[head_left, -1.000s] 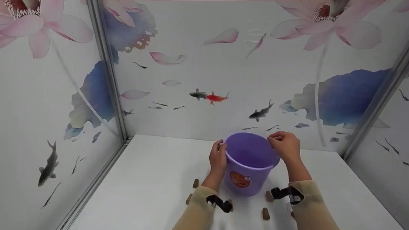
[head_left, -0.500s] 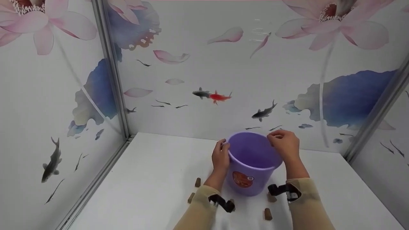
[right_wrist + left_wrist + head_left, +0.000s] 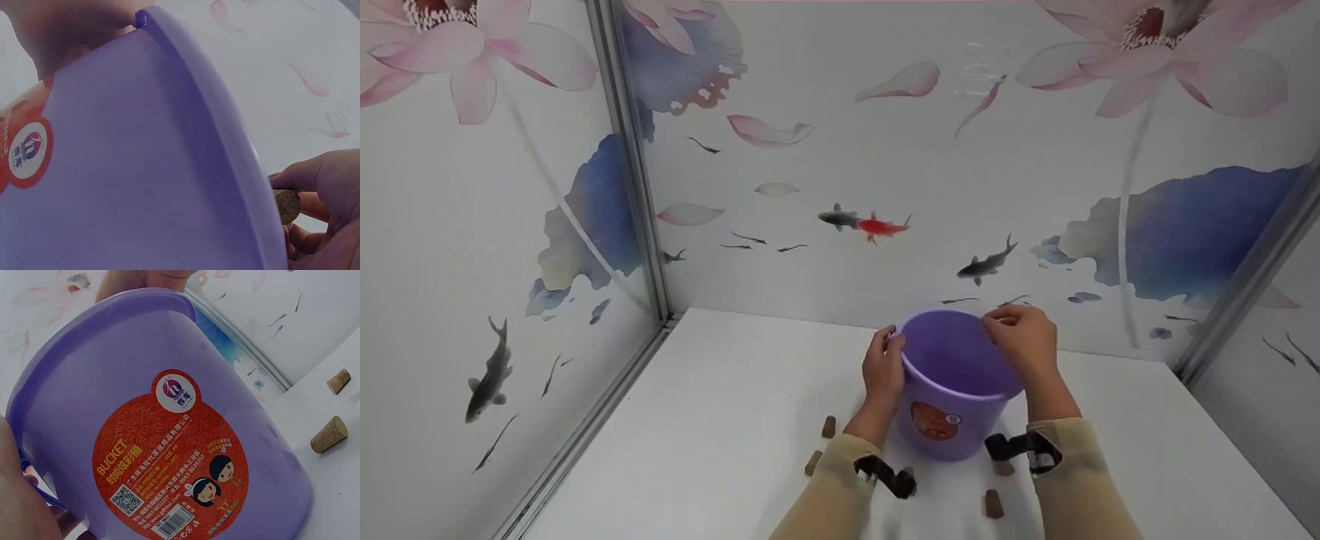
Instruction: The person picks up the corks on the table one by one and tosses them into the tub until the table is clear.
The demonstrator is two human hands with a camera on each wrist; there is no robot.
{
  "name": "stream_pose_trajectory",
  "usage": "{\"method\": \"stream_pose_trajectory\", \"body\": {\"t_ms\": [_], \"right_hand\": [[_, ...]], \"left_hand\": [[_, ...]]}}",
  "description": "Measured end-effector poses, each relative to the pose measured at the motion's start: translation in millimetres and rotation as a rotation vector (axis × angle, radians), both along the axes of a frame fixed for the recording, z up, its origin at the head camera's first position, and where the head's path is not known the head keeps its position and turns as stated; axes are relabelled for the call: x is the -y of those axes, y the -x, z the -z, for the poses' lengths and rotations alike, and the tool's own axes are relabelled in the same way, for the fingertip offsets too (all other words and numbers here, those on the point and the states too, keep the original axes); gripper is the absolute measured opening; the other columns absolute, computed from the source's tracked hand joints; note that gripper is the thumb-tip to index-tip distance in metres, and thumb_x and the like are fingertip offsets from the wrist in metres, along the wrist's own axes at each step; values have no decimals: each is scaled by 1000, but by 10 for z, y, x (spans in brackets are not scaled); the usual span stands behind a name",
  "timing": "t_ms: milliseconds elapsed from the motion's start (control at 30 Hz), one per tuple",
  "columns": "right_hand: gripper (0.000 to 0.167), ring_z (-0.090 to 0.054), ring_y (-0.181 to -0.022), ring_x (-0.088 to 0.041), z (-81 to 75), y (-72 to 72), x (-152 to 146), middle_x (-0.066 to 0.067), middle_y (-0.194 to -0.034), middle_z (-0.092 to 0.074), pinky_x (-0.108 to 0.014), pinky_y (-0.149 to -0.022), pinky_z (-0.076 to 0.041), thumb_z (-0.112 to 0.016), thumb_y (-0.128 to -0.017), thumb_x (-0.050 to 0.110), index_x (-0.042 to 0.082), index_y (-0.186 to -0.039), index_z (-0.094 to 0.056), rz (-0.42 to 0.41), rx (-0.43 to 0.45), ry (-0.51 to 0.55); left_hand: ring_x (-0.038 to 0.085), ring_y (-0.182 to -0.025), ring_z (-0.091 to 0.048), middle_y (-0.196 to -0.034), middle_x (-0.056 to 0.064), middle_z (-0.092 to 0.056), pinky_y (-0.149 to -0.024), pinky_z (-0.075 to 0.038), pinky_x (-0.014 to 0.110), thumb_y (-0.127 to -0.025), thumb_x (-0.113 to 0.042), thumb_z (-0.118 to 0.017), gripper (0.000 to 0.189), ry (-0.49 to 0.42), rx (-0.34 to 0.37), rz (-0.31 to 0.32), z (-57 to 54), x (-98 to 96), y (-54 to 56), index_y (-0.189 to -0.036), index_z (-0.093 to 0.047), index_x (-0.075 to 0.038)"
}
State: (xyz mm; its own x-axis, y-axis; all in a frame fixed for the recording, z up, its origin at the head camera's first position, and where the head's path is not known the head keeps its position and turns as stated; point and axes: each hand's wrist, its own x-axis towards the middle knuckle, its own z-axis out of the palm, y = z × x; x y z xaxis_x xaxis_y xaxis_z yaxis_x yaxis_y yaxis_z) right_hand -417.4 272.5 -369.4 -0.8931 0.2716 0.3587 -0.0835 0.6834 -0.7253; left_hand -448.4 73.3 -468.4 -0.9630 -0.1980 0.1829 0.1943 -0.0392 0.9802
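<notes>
A purple plastic bucket [image 3: 952, 420] with a round red label [image 3: 169, 455] stands on the white table, its mouth tilted slightly toward me. My left hand [image 3: 883, 371] grips the bucket's left side at the rim, thumb and fingers around it. In the left wrist view a thin blue handle [image 3: 48, 495] passes by that hand. At the right side of the rim is my right hand [image 3: 1024, 341]. The right wrist view shows it pinching a cork stopper [image 3: 288, 206] between thumb and fingers, right at the rim. The bottom of the bucket is hidden.
Several corks stand about the bucket, among them a cork [image 3: 829, 426] at the left and another cork [image 3: 994, 504] in front. White panels [image 3: 780, 277] printed with lotus and fish enclose the table. A metal corner post [image 3: 630, 165] rises at the left.
The head view has turned slightly left, so the scene shifts rightward. My right hand has moved a little left over the rim. The left hand keeps its grip on the bucket.
</notes>
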Motion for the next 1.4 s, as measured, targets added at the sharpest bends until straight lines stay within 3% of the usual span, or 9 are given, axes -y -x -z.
{"method": "stream_pose_trajectory", "body": {"t_ms": [600, 900, 1200, 1400], "right_hand": [[24, -67, -76, -15, 22, -5, 123, -6, -86, -77, -27, -70, -51, -71, -96, 26, 7, -107, -80, -9, 56, 9], [24, -65, -74, -15, 12, -5, 158, -3, -81, -77, -30, -73, -50, -72, -96, 26, 7, -106, -81, -21, 10, -37], [23, -68, -77, -18, 17, -4, 161, -9, -88, -79, -29, -71, -50, -71, -97, 25, 7, -107, -81, -16, 11, -56], [24, -74, -91, -30, 57, -1, 165, -16, -98, -80, -42, -83, -56, -71, -97, 25, 6, -108, -80, -15, 4, -56]], "left_hand": [[32, -138, -59, -143, 14, -67, -115, -49, 51, -101, -35, -54, 48, -6, 5, 9, 4, 7, 1, -141, -66, -11], [32, -136, -60, -141, 14, -67, -114, -49, 50, -102, -35, -53, 47, -17, -3, 10, 32, -16, 25, -141, -66, -12], [33, -139, -59, -145, 14, -66, -116, -48, 51, -102, -36, -53, 50, -1, 6, 8, 25, -36, 16, -143, -65, -10], [33, -140, -58, -146, 14, -66, -117, -47, 51, -102, -35, -54, 48, -15, 13, 4, 28, -17, 23, -142, -66, -12]]}}
